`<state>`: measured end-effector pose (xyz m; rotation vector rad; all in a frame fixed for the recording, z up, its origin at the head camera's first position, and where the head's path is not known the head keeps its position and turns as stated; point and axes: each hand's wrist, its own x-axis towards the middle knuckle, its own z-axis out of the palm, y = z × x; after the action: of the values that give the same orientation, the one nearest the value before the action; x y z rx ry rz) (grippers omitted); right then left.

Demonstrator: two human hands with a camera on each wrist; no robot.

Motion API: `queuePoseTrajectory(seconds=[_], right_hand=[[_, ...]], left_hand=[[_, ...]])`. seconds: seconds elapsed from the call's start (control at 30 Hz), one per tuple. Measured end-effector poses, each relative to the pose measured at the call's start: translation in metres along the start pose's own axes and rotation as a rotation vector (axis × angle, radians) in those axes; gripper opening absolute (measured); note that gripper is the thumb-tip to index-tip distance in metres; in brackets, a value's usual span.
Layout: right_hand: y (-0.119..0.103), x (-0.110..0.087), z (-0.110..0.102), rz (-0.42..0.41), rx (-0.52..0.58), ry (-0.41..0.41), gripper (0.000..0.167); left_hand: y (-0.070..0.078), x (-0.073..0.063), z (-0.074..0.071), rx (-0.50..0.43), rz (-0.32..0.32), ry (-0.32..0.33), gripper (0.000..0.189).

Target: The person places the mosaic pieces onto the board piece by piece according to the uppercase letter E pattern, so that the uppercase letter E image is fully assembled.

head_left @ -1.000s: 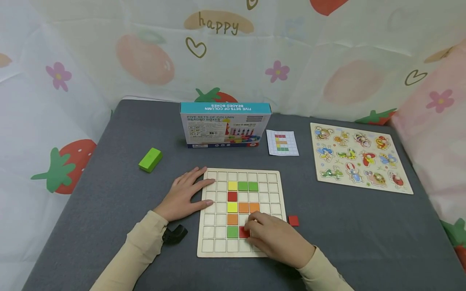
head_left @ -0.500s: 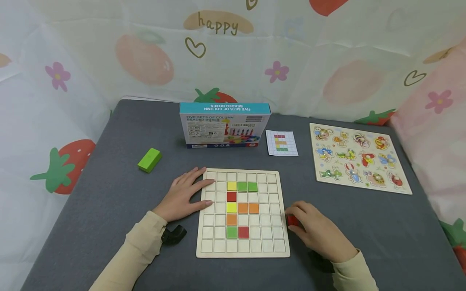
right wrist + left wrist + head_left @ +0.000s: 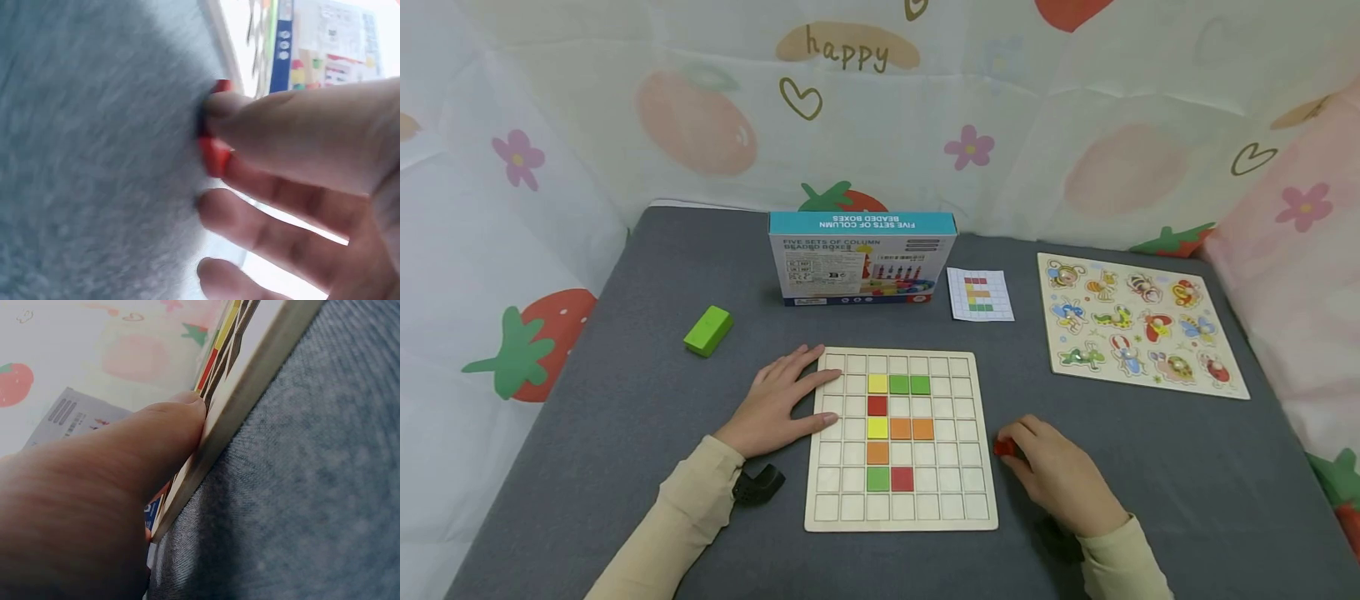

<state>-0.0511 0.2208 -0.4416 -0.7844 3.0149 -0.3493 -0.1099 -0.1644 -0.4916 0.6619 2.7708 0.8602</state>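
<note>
A wooden grid board [image 3: 951, 507] lies flat on the table in the head view. Coloured square tiles fill some of its cells; the lowest row with tiles has a green tile [image 3: 877, 479] and a red tile [image 3: 902, 479]. My left hand [image 3: 778, 404] rests on the board's left edge with fingers stretched out; in the left wrist view the thumb [image 3: 172, 422] presses the rim. Just right of the board, my right hand [image 3: 1063, 475] pinches a loose red tile [image 3: 1004, 448] between thumb and finger. That red tile [image 3: 214, 156] is partly covered by the thumb in the right wrist view.
Behind the board stands a blue-and-white box [image 3: 861, 262]. A pattern card [image 3: 992, 310] lies to its right. Farther right is a puzzle board [image 3: 1138, 333] with insect pictures. A green block [image 3: 708, 332] sits at the left on the grey table cover [image 3: 647, 375].
My right hand has left the red tile in the board's lowest filled row, moved right, and taken hold of the loose red tile. My left hand has stayed in place.
</note>
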Motion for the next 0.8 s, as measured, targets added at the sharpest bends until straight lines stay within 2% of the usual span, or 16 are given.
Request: queuePoseTrajectory(seconds=[0.13, 0.33, 0.5, 0.6, 0.7, 0.8], right_hand=[[0.004, 0.0, 0.001, 0.017, 0.008, 0.009, 0.03], [0.006, -0.001, 0.0, -0.018, 0.002, 0.01, 0.032], [0.004, 0.001, -0.002, -0.036, -0.003, 0.048, 0.029], [-0.001, 0.002, -0.004, -0.048, 0.02, 0.069, 0.029], [-0.01, 0.004, -0.007, -0.064, 0.047, 0.044, 0.029], [-0.022, 0.007, -0.007, -0.132, 0.082, 0.02, 0.028]], left_hand=[[-0.001, 0.0, 0.001, 0.003, -0.002, -0.006, 0.067], [-0.002, 0.0, 0.0, 0.002, 0.002, -0.003, 0.067], [-0.002, 0.0, 0.0, -0.001, 0.008, -0.001, 0.067], [-0.002, 0.0, 0.001, 0.003, 0.009, -0.002, 0.067], [-0.003, 0.0, 0.001, 0.006, 0.006, -0.003, 0.067], [-0.003, 0.001, 0.002, 0.009, 0.007, -0.004, 0.067]])
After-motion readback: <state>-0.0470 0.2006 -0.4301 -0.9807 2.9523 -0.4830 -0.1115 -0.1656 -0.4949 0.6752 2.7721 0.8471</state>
